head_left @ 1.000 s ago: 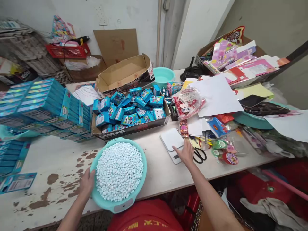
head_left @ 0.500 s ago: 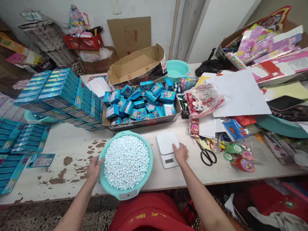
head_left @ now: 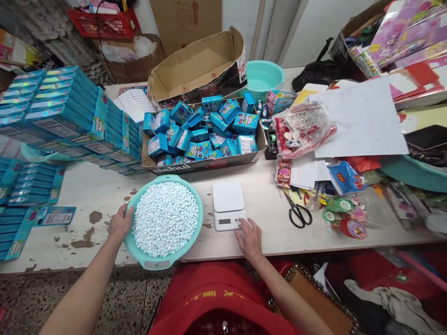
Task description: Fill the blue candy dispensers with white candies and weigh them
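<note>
My left hand [head_left: 120, 223] grips the left rim of a turquoise basin [head_left: 198, 222], thumb at the edge. Pale blue and white candy pieces [head_left: 167, 218] fill the basin. To its right a white kitchen scale [head_left: 228, 197] lies flat on the table, its platform bare and its small display facing me. My right hand [head_left: 249, 236] is at the scale's lower right corner, fingers stretched toward the buttons and holding nothing. Behind the basin and scale, a cardboard tray [head_left: 213, 166] holds a heap of small blue boxes [head_left: 198, 150].
Stacked blue display boxes [head_left: 66, 116] stand at the left. A cut-open carton [head_left: 195, 77] and another turquoise basin [head_left: 264, 79] sit at the back. Black-handled scissors [head_left: 300, 215], tape rolls [head_left: 345, 204] and plastic bags [head_left: 303, 130] lie to the right. The table's front edge is close to my body.
The filled basin has shifted left with my left hand. The scale has been straightened and moved left, and my right hand has gone from its side to its button area.
</note>
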`<state>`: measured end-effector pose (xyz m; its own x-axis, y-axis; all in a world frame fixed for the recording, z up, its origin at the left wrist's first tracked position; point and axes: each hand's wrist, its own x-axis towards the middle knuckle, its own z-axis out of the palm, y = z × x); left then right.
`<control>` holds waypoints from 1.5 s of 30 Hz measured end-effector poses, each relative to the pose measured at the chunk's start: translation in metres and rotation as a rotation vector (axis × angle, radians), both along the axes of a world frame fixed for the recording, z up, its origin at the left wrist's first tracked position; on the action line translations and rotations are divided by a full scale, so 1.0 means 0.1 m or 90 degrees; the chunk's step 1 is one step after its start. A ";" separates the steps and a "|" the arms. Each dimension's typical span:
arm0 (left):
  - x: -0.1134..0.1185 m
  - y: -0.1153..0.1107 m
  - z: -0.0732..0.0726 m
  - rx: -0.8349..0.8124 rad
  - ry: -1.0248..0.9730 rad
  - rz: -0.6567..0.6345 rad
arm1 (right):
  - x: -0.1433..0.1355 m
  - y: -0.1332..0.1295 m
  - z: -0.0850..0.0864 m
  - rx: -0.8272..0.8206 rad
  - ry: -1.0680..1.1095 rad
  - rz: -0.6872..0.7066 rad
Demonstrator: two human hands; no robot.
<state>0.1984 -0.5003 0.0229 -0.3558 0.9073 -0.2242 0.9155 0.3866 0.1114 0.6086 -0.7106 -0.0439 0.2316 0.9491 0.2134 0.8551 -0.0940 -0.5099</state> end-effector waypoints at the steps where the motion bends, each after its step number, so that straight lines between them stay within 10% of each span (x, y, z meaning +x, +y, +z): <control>1: 0.02 -0.01 0.00 -0.022 0.014 0.003 | -0.03 -0.08 -0.01 0.003 -0.034 0.042; 20: 0.09 -0.15 0.04 0.072 -0.039 0.000 | -0.14 -0.09 0.02 -0.140 -0.016 0.050; 25: 0.38 -0.09 0.20 0.288 -0.107 -0.252 | -0.13 -0.21 -0.07 -0.100 -0.006 -0.195; 29: 0.73 0.07 0.25 0.159 -0.149 -0.428 | -0.19 -0.24 -0.15 -0.190 0.012 -0.283; 40: 0.97 -0.17 0.22 0.166 -0.049 -0.463 | -0.64 -0.25 -0.32 -0.131 0.026 -0.278; 45: 0.93 -0.21 0.20 0.235 -0.083 -0.491 | -0.56 -0.17 -0.14 -0.075 0.014 -0.249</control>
